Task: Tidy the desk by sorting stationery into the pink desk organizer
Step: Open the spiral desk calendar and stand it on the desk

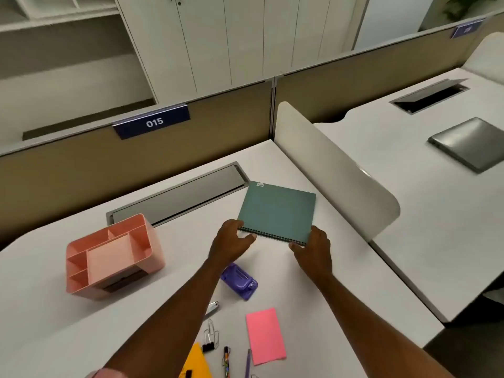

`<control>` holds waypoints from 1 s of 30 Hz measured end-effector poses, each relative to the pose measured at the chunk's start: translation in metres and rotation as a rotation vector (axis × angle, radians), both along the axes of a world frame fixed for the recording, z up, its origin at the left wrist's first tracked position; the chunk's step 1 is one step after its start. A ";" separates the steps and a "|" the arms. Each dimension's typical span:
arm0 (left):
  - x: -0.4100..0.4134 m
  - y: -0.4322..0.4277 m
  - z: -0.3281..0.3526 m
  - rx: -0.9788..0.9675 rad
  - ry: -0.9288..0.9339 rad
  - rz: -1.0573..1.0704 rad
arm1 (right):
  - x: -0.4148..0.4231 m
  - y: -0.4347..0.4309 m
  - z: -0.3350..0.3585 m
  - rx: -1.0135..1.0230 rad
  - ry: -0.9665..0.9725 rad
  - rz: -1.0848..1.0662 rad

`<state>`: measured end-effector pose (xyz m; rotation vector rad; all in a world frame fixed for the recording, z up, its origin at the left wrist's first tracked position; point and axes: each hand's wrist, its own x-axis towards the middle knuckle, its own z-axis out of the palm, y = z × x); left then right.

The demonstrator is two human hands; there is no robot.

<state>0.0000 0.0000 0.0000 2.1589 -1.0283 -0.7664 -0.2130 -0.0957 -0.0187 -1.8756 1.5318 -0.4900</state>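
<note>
Teal spiral notebook point(276, 211) sits toward the back of the white desk point(54, 323), its wire-bound edge nearest the person. The left hand point(231, 244) pinches that edge at one corner and the right hand point(313, 251) grips the other; its near edge seems slightly raised, though that is hard to judge. The pink desk organizer point(156, 249) stands well to the left. A purple hole punch point(240, 281) lies under the left forearm, with a pink paper sheet point(265, 336), paper clips point(212, 330) and a binder clip point(208, 347) nearer.
</note>
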 end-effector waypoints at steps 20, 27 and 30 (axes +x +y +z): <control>0.028 -0.019 0.014 -0.111 0.480 0.229 | -0.004 -0.043 0.003 0.129 -0.220 -0.068; 0.029 -0.021 0.031 -0.256 0.503 0.274 | -0.012 -0.051 0.020 0.067 -0.406 -0.113; 0.029 -0.024 0.037 -0.306 0.513 0.298 | -0.009 -0.053 0.028 0.039 -0.450 -0.166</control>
